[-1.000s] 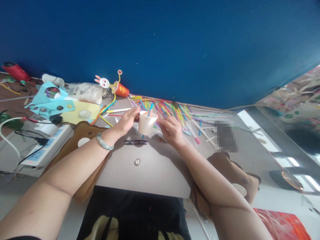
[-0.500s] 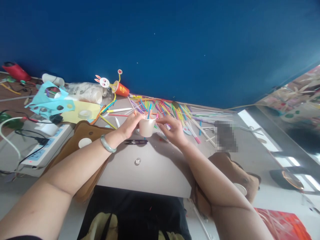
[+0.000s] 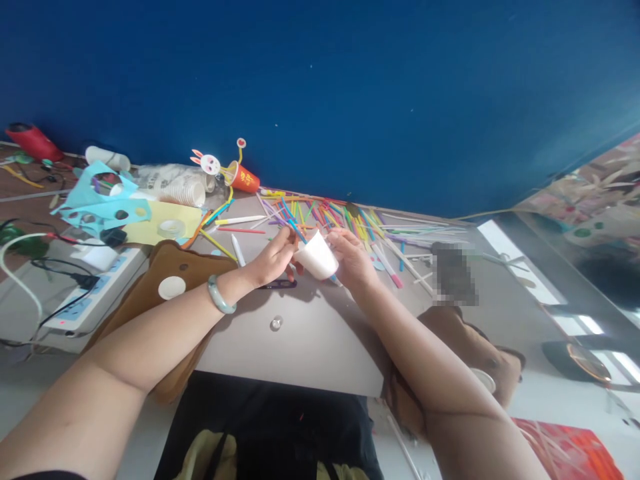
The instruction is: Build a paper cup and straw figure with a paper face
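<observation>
A white paper cup (image 3: 319, 256) is tilted above the table, its mouth turned toward the upper left, with a blue straw (image 3: 297, 230) at its rim. My right hand (image 3: 350, 257) has its fingers round the cup's right side. On the other side, my left hand (image 3: 276, 257) has its fingers bent together at the rim, beside the straw; what they pinch is too small to make out. Partly under my left hand lie dark thread snips (image 3: 284, 284). A small clear object (image 3: 276, 323) rests on the table nearer to me.
Many coloured straws and sticks (image 3: 370, 227) lie along the wall. A red cup with a rabbit figure (image 3: 243, 177), stacked paper cups (image 3: 187, 192), brown cushions (image 3: 143, 300) and a power strip (image 3: 93, 293) stand around the table.
The cup has moved a little right and tipped from upright to tilted. My right hand has gone from its rim to its side, and my left hand has moved slightly right and lower.
</observation>
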Tool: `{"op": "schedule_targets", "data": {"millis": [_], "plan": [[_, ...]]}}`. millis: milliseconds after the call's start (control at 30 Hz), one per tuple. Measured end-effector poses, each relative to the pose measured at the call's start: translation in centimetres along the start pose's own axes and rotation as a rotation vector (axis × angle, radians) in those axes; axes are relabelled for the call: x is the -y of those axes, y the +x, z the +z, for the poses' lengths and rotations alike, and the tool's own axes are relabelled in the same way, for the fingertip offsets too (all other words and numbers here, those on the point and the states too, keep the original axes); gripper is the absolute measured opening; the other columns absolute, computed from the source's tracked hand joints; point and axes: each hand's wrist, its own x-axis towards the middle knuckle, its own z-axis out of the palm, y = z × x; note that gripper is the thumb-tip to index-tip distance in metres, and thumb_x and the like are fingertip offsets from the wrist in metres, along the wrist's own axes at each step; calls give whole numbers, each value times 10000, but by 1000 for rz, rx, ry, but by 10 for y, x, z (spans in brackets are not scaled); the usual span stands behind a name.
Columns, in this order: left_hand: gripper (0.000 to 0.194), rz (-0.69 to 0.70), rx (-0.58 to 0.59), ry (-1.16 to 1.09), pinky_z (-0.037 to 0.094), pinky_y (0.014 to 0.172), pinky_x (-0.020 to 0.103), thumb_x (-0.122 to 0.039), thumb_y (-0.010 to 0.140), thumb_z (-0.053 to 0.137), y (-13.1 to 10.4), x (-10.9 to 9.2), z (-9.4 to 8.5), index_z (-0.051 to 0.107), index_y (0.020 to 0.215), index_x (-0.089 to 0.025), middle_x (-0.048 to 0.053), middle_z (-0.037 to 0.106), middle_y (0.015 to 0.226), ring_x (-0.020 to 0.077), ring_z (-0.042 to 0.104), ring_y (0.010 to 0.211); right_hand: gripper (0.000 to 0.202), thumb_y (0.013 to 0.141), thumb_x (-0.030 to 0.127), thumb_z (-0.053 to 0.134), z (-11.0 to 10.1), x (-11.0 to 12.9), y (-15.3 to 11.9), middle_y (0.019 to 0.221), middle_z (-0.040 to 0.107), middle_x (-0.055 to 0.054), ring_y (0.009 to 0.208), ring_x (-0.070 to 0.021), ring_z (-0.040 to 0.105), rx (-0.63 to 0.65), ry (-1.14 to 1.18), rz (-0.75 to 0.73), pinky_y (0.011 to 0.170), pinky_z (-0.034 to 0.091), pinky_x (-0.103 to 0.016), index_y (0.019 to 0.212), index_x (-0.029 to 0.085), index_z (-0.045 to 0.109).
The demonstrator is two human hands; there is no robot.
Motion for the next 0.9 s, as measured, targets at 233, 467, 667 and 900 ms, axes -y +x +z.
{"op": "schedule_targets", "data": {"millis": [233, 467, 667, 900], "plan": [[282, 169, -45, 281, 507, 638, 251, -210, 945, 444, 0, 9, 0, 554, 1204, -184, 41, 622, 863, 133, 566, 665, 324, 763, 505, 734, 6, -11, -8, 684, 662, 9, 599, -118, 564, -145, -259, -81, 557, 434, -252, 750, 185, 687], [202, 221, -59, 423, 504, 868, 329, -113, 895, 428, 0, 12, -1, 552, 1042, -175, 56, 608, 906, 195, 582, 890, 173, 861, 285, 589, 4, -7, -15, 755, 703, -19, 692, -149, 606, -50, -784, -406, 677, 477, -282, 840, 177, 722], [117, 205, -74, 334, 509, 802, 302, -183, 941, 443, 4, 20, -5, 528, 1022, -186, 41, 602, 897, 172, 579, 838, 186, 907, 262, 543, -5, -6, -13, 775, 693, -54, 735, -193, 633, 32, -1071, -689, 720, 488, -326, 850, 189, 704], [142, 94, -62, 220, 476, 628, 255, -275, 943, 500, 7, 20, -10, 563, 1044, -197, 29, 608, 863, 146, 563, 703, 171, 903, 247, 556, -4, -7, -16, 777, 723, -45, 741, -199, 658, 2, -1140, -783, 754, 507, -344, 923, 213, 722]]}}
